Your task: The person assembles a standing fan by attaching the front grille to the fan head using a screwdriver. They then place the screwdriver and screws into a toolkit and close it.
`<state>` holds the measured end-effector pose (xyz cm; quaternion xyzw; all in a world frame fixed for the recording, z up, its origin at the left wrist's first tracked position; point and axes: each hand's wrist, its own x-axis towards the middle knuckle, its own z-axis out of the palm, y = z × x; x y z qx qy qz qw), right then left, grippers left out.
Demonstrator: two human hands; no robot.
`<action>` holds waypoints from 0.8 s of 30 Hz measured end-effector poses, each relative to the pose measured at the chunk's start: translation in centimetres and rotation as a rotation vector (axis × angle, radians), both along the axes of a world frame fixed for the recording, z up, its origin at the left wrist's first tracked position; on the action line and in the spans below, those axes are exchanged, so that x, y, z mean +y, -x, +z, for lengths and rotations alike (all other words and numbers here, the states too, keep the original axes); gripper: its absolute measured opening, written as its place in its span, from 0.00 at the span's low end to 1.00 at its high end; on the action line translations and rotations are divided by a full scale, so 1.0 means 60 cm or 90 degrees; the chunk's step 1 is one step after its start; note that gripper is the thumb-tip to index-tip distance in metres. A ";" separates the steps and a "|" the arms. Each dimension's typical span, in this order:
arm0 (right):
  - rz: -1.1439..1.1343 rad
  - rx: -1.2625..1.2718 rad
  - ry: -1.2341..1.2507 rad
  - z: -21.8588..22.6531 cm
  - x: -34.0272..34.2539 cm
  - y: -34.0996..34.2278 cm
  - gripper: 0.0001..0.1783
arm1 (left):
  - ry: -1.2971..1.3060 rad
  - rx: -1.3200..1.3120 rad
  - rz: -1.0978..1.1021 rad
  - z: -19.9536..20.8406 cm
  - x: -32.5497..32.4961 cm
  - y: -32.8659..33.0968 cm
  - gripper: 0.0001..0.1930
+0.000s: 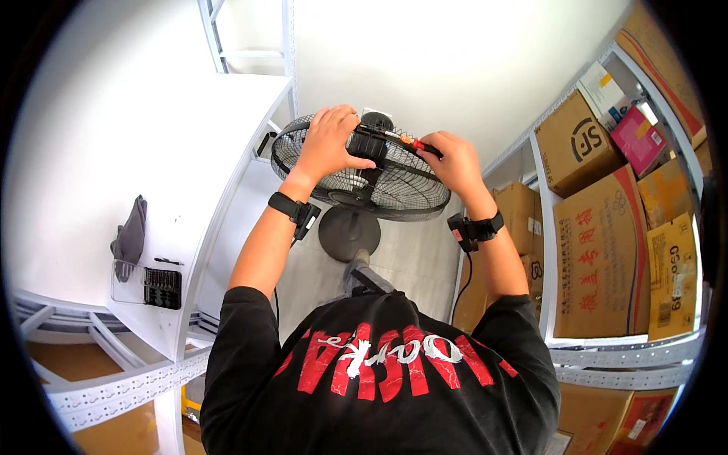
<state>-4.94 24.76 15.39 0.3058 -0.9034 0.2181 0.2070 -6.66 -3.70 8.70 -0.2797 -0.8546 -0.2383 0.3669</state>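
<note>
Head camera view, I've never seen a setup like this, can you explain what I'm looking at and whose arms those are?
There is no robot here: these are a person's own bare arms, with a black band on each wrist. The only picture comes from a wide fisheye camera on their head, looking down, so edges bend and the corners go dark. The right hand holds what looks like a screwdriver, pointing toward the black fan. The left hand is at the fan's cage, thumb spread; I can't tell how firmly it grips. On the white tabletop to the left lie a dark grey, soft-looking item and a black bit set. Cardboard boxes fill shelves on the right.
</note>
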 end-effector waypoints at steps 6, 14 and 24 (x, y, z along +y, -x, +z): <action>0.049 -0.379 0.202 -0.012 0.003 0.040 0.09 | 0.018 -0.015 0.028 -0.011 -0.007 0.002 0.44; 0.012 -0.280 0.140 0.005 0.099 -0.017 0.10 | 0.032 -0.084 0.135 0.003 0.014 -0.031 0.46; 0.078 -0.773 0.274 -0.250 0.341 -0.133 0.06 | -0.025 -0.127 0.200 -0.048 0.044 -0.131 0.51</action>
